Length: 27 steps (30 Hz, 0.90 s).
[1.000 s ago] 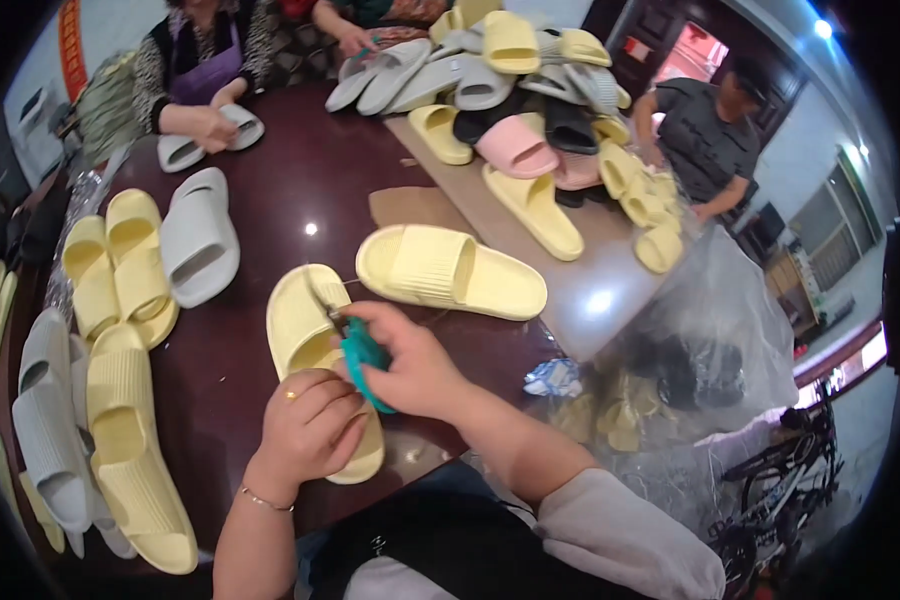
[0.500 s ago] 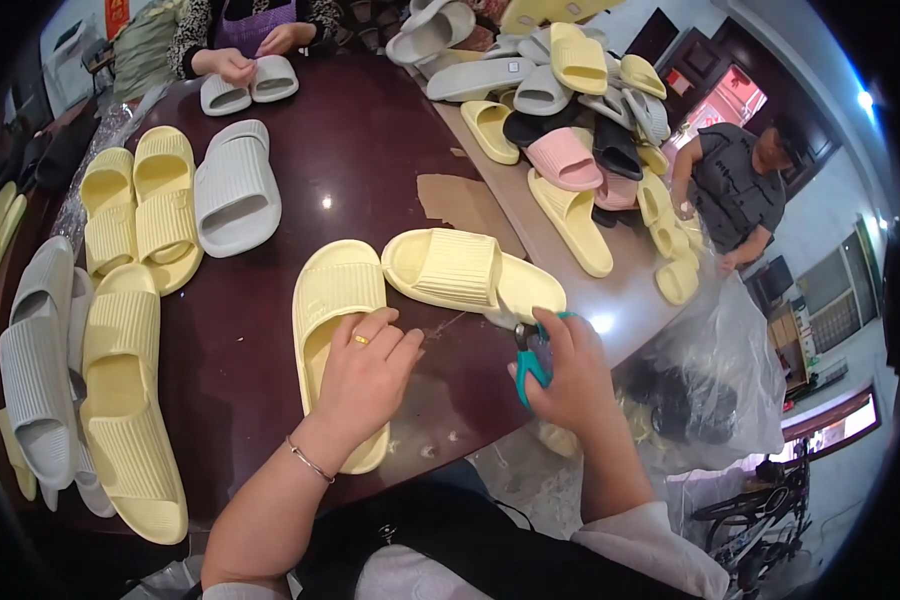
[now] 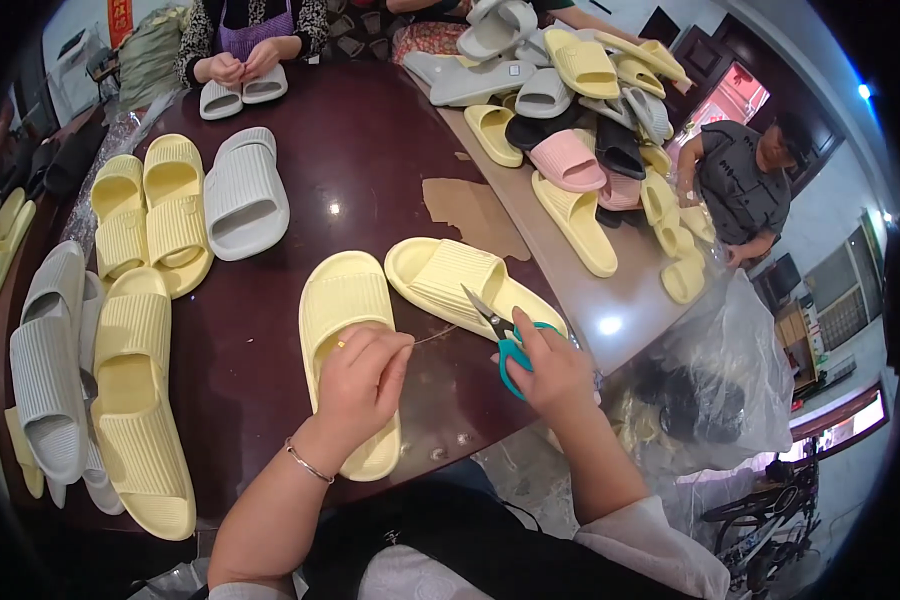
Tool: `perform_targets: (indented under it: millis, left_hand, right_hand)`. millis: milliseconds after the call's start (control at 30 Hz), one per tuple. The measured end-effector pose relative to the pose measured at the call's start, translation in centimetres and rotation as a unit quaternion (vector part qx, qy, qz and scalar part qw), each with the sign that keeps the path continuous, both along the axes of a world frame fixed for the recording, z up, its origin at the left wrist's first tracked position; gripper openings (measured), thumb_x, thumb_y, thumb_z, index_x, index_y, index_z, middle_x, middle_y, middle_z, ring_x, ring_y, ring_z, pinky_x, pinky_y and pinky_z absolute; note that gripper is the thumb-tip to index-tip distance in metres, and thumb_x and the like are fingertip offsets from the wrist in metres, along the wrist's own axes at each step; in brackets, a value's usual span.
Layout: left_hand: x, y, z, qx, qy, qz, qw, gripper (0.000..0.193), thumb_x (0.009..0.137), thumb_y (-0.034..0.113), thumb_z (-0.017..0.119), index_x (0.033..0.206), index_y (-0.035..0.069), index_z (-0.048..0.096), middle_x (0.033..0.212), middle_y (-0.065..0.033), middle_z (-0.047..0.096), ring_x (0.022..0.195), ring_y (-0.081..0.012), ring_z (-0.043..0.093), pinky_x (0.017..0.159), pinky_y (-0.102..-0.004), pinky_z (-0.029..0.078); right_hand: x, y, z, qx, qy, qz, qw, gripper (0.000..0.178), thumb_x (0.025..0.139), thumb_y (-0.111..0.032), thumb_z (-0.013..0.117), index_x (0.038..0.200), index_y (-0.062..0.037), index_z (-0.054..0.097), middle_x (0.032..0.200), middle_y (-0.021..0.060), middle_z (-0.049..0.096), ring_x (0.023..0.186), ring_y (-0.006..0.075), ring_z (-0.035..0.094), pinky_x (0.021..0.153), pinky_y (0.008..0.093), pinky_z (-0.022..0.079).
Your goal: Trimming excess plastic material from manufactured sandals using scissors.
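Note:
My left hand (image 3: 360, 378) is over a yellow ribbed slide sandal (image 3: 340, 290), partly hiding its opening. Its thumb and forefinger pinch the end of a thin strand (image 3: 434, 336), which sticks out to the right. In my right hand (image 3: 558, 382) is a pair of scissors (image 3: 510, 352) with teal handles, the blades pointing up and left. Behind the blades lies a second yellow slide sandal (image 3: 450, 275), tilted on the table.
Yellow and grey sandals (image 3: 240, 195) line the dark table's (image 3: 360, 130) left side. A mixed sandal pile (image 3: 580, 120) covers the far right, near a cardboard piece (image 3: 470, 215). Co-workers sit across and at right. A clear plastic bag (image 3: 720, 370) hangs beside the table.
My left hand has closed into a pinch, with a strand now showing from it. The scissors have turned, and their blades now show against the right sandal. More arms appear behind the pile.

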State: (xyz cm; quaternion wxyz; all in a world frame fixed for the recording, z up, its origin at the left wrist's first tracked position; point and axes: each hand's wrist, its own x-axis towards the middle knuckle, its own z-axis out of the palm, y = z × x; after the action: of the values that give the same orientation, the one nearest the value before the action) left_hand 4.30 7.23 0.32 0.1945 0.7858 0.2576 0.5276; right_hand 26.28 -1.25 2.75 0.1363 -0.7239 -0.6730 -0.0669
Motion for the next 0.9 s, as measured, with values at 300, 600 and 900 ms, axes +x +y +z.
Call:
perform_targets:
  millis: [300,600,900]
  left_hand:
    - [-8.6,-5.7,4.5,-0.27,-0.293,0.039,0.916,0.012,0.092,0.008,0.049,0.099,0.0,0.054,0.058,-0.0026,0.05,0.046,-0.0076,0.047,0.043,-0.02,0.037]
    - [-22.9,-15.7,5.9,-0.422,-0.132,0.012,0.897,0.012,0.084,0.011,0.057,0.085,0.0,0.062,0.064,-0.0141,0.058,0.053,-0.0305,0.054,0.053,-0.0332,0.045]
    - [-19.6,-15.0,2.0,-0.279,0.479,0.116,0.824,0.015,0.084,0.012,0.059,0.093,0.001,0.062,0.076,-0.0182,0.061,0.06,-0.0309,0.057,0.057,-0.0359,0.046]
  right_hand:
    - [2.1,-0.3,0.0,0.093,0.074,-0.014,0.993,0.052,0.073,-0.019,0.073,0.119,-0.006,0.053,0.09,0.0139,0.063,0.078,0.0262,0.063,0.068,0.0351,0.049]
    - [1.1,5.0,-2.1,0.075,0.393,-0.025,0.916,0.051,0.074,-0.009,0.073,0.118,-0.0029,0.049,0.088,0.0082,0.063,0.08,0.0115,0.059,0.069,0.0255,0.047]
    - [-1.4,6.5,-2.2,0.077,0.392,-0.033,0.916,0.047,0.075,-0.014,0.073,0.115,-0.0069,0.05,0.083,0.0097,0.064,0.075,0.0159,0.061,0.067,0.0299,0.048]
